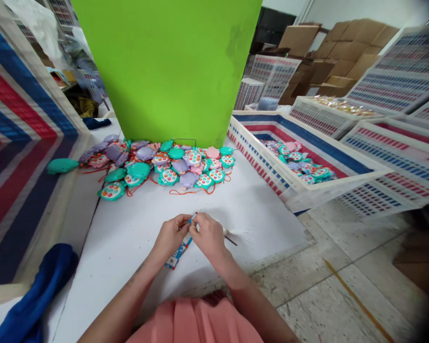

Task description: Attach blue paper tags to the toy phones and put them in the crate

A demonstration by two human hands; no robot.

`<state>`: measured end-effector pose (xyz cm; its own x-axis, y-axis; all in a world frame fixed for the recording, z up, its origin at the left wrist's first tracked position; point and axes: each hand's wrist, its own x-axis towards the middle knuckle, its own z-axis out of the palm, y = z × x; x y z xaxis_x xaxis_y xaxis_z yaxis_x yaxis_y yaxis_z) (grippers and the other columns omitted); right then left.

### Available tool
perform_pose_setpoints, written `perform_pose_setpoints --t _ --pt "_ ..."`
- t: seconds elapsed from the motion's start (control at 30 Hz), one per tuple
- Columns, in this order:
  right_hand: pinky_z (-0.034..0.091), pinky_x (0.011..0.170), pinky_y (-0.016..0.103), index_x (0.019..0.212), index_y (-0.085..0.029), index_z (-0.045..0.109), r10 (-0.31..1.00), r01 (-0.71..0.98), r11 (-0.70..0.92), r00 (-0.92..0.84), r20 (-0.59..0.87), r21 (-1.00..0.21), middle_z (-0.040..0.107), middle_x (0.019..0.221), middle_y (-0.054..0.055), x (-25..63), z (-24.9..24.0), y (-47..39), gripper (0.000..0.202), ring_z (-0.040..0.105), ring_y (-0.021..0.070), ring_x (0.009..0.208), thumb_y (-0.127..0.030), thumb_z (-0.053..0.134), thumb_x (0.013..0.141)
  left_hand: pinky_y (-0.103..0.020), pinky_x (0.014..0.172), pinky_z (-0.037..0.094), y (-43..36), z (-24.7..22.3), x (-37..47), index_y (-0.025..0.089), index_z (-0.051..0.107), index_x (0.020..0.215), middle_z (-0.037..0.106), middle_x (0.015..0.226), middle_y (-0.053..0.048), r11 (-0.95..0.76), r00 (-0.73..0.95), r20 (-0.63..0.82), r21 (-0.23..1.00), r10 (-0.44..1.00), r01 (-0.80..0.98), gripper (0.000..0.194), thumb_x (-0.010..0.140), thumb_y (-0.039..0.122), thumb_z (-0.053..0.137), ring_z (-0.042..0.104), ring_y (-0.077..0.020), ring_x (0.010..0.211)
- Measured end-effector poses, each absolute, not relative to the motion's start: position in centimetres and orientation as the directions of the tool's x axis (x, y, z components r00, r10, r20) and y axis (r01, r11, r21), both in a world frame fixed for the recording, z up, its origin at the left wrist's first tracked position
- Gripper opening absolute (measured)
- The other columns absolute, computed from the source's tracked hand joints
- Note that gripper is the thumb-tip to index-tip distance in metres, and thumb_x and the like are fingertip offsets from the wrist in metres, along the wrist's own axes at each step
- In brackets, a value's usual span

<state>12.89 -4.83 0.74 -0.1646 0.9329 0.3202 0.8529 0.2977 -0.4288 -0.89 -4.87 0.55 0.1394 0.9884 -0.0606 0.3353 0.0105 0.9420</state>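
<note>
Both hands meet over the white tabletop (125, 247), fingers closed near each other. My left hand (172, 234) pinches the left edge of a blue, white and red printed card (178, 252), which slants down toward me. My right hand (208, 234) is closed at the card's upper end; its fingertips partly hide that end. Right of it lie a thin dark stick (230, 240) and a bundle of fine white strands (243, 232). Beyond the hands is a pile of teal, purple and pink animal-shaped toys (180, 166) with orange cords.
A green panel (171, 71) rises behind the pile. To the right, a white crate (293, 190) with a striped lining holds more toys. Striped-lined crating (17, 190) and a blue cloth (46, 286) are at left. Stacked crates and cardboard boxes (357, 43) stand behind.
</note>
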Motion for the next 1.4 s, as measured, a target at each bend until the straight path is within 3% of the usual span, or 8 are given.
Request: perform_pose_setpoints --t 0.2,0.3,0.47,0.6,0.7,0.9,1.13,1.4 --pt "0.034 0.058 0.022 0.074 -0.018 0.056 0.927 0.689 0.365 -0.208 0.312 -0.626 0.058 0.068 0.000 13.7 0.6 -4.3 0.014 0.053 0.0128 0.063 -0.019 0.048 0.086 -0.026 0.069 0.048 -4.4 0.5 -2.0 0.016 0.067 0.104 0.070 0.086 -0.004 0.101 0.225 -0.135 0.983 0.965 0.154 0.034 0.079 0.034 0.052 0.061 -0.0163 0.071" --pt "0.035 0.057 0.020 0.074 -0.018 0.056 0.925 0.579 0.380 -0.243 0.292 -0.722 0.058 0.067 -0.001 14.0 0.4 -4.2 0.017 0.052 0.0117 0.063 -0.023 0.047 0.088 -0.024 0.061 0.046 -4.2 -0.2 -2.3 0.014 0.069 0.094 0.067 0.073 -0.002 0.147 0.166 -0.168 0.981 0.972 0.130 0.030 0.073 0.032 0.058 0.057 -0.0141 0.062" --pt "0.037 0.056 0.020 0.088 -0.018 0.060 0.941 0.461 0.325 -0.247 0.232 -0.826 0.058 0.067 -0.002 13.9 0.1 -4.3 0.016 0.053 0.0113 0.061 -0.028 0.047 0.088 -0.024 0.059 0.042 -4.6 -0.1 -2.1 0.017 0.066 0.084 0.061 0.068 0.000 -0.023 0.079 -0.008 0.926 0.997 0.376 0.018 0.080 0.027 0.051 0.055 -0.0144 0.062" --pt "0.038 0.056 0.020 0.116 -0.019 0.055 0.952 0.382 0.277 -0.231 0.199 -0.882 0.055 0.064 -0.004 13.8 0.3 -4.2 0.033 0.051 0.0106 0.057 -0.034 0.049 0.087 -0.029 0.077 0.043 -4.8 0.8 -1.8 0.020 0.063 0.087 0.061 0.091 -0.005 -0.288 0.190 0.216 0.690 0.958 0.664 0.019 0.083 0.014 0.045 0.055 -0.0188 0.088" --pt "0.033 0.049 0.019 0.104 -0.020 0.063 0.954 0.363 0.237 -0.263 0.145 -0.901 0.047 0.055 -0.006 13.8 0.0 -3.9 0.027 0.042 0.0092 0.049 -0.033 0.056 0.082 -0.031 0.081 0.044 -4.9 1.1 -1.6 0.020 0.060 0.091 0.058 0.098 -0.006 -0.379 0.277 0.260 0.588 0.925 0.715 0.022 0.083 0.009 0.043 0.053 -0.0199 0.094" --pt "0.030 0.047 0.020 0.079 -0.018 0.066 0.965 0.357 0.199 -0.234 0.119 -0.913 0.042 0.051 -0.006 14.6 -1.1 -3.3 0.017 0.036 0.0082 0.046 -0.027 0.052 0.081 -0.031 0.078 0.044 -3.8 1.0 -1.6 0.019 0.058 0.088 0.058 0.091 -0.006 -0.381 0.270 0.272 0.569 0.924 0.729 0.018 0.088 0.013 0.041 0.053 -0.0195 0.089" --pt "0.036 0.051 0.020 0.075 -0.017 0.062 0.986 0.377 0.146 -0.129 0.105 -0.915 0.053 0.057 -0.004 16.4 -2.7 -3.0 0.019 0.045 0.0103 0.052 -0.031 0.051 0.082 -0.031 0.090 0.041 2.8 -1.2 -0.4 0.021 0.056 0.116 0.056 0.116 -0.008 -0.261 0.239 0.104 0.417 0.965 0.871 0.030 0.089 0.017 0.044 0.051 -0.0213 0.109" --pt "0.034 0.050 0.021 0.074 -0.017 0.062 0.993 0.305 0.086 -0.099 0.059 -0.948 0.050 0.057 -0.004 17.3 -2.8 -3.3 0.018 0.044 0.0106 0.052 -0.031 0.053 0.080 -0.030 0.070 0.043 7.5 -3.6 -0.3 0.016 0.053 0.110 0.052 0.111 -0.014 -0.102 0.113 -0.020 0.293 0.993 0.951 0.026 0.092 0.023 0.036 0.058 -0.0222 0.092"
